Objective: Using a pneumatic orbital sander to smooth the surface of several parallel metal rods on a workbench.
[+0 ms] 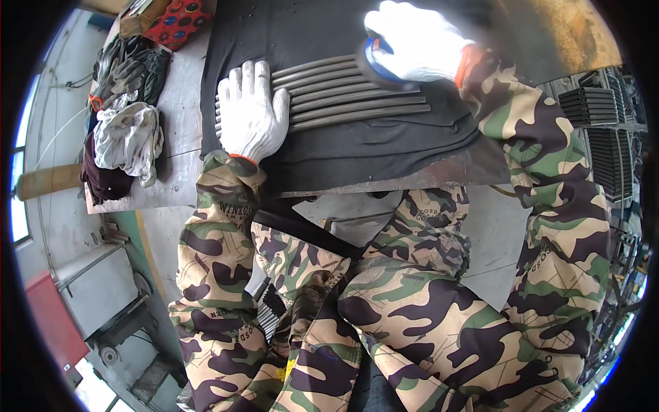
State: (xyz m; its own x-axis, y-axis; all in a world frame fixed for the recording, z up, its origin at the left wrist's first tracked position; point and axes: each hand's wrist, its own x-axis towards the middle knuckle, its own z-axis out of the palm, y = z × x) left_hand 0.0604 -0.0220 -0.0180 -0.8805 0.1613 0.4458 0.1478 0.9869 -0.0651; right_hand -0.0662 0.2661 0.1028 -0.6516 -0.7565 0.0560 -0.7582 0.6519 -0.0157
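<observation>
The metal rods [343, 108] lie side by side on black cloth [371, 154]. Over their left part, the left hand [251, 117] spreads flat; at their right part, the right hand [419, 41] grips a blurred blue disc [382, 67]. Work seems underway; how much remains, I cannot tell.

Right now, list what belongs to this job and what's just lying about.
In use, it seems:
metal rods, under the left hand
blue thing, blurred, at the right hand
black cloth, beneath the rods

Apparently lying about:
dark gloves
white rag
maroon cloth
</observation>
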